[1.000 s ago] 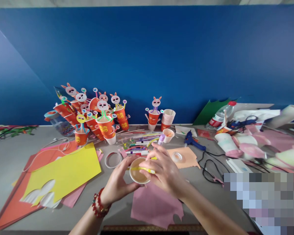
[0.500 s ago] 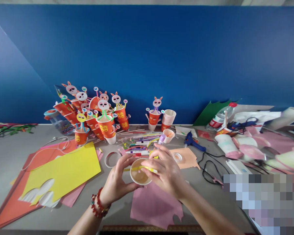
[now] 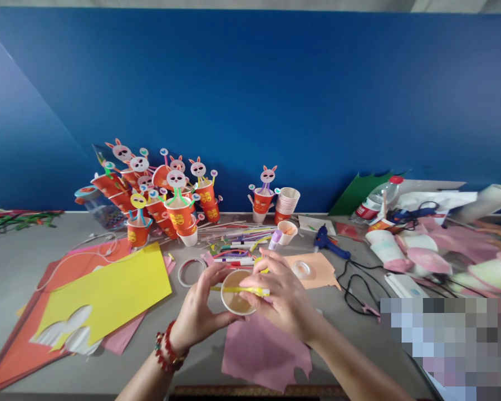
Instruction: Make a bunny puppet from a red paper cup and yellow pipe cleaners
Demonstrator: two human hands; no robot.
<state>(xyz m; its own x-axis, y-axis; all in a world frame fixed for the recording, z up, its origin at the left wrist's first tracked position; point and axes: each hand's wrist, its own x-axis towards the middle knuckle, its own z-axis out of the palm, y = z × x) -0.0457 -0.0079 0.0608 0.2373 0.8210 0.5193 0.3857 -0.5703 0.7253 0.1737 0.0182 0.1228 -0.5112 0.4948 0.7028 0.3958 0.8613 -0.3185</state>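
A paper cup [image 3: 237,306] is tipped with its pale open mouth towards me, above the desk. My left hand [image 3: 204,298] is closed round its left side, thumb low and fingers behind the rim. Across the mouth runs a yellow straw [image 3: 232,289], whose left end pokes out past the cup wall. My right hand [image 3: 281,295] pinches the straw's right part at the cup's right edge, its fingertips partly hiding the rim. Beneath the hands lies a cut sheet of pink paper [image 3: 267,351].
Orange cups with rabbit faces [image 3: 179,214] crowd the back left. A cup stack [image 3: 287,203], markers [image 3: 237,260], a tape roll [image 3: 192,272] and a blue glue gun [image 3: 330,243] sit beyond my hands. Yellow paper [image 3: 121,295] lies left, pink-and-white cup pieces [image 3: 430,259] right.
The yellow straw now lies straighter and more level across the cup's mouth. My right fingers have shifted slightly along it, while my left hand keeps its hold on the cup.
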